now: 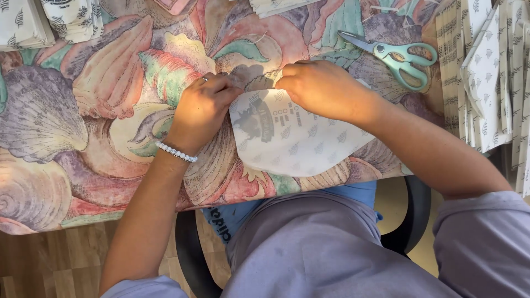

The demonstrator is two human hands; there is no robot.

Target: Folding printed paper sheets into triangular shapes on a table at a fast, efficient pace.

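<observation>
Now, left hand (203,107): fingers pinched on top edge of the printed paper piece (292,138).
Right hand (323,88): pinching that same edge.
Paper piece: flat on shell-patterned worktop (83,110).
Scissors (398,58): lying beyond right hand.

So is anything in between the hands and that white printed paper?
No. Both the left hand and the right hand already pinch the top edge of the white printed paper. The scissors lie off to the side.
</observation>
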